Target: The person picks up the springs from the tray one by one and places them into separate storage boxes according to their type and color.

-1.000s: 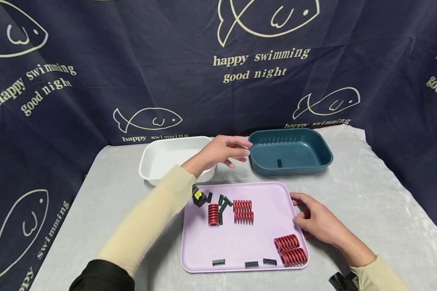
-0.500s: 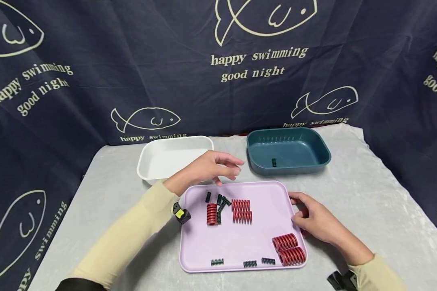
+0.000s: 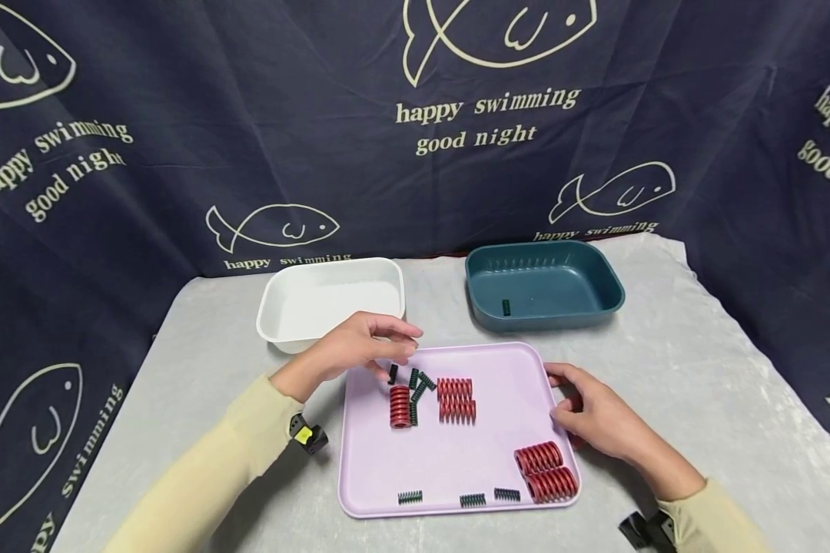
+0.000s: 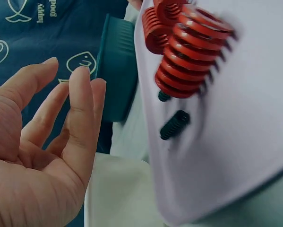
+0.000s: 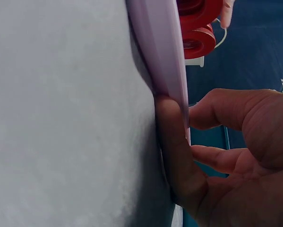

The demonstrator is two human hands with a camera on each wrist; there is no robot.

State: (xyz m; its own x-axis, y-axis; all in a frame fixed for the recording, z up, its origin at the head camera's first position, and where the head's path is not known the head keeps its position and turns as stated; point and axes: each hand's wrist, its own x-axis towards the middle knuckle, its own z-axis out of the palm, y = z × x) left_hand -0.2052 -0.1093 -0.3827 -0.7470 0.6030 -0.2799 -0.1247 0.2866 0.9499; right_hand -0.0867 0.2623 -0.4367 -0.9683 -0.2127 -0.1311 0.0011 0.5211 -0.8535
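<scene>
My left hand hovers over the far-left part of the lilac tray, fingers loosely bent and holding nothing. Just under its fingertips lies a small dark green spring. Beside that are a thick red spring and several small green springs. Two more red springs lie side by side mid-tray. My right hand grips the tray's right rim; in the right wrist view a finger is under the rim and the thumb against its other side.
Behind the tray stand a white bin at left and a teal bin at right, with one small green spring inside. Two red springs lie in the tray's near-right corner, and small green springs along its near edge.
My left hand has drawn back from beside the teal bin, moving left and nearer to me, over the tray's far-left part. The right hand stays on the rim.
</scene>
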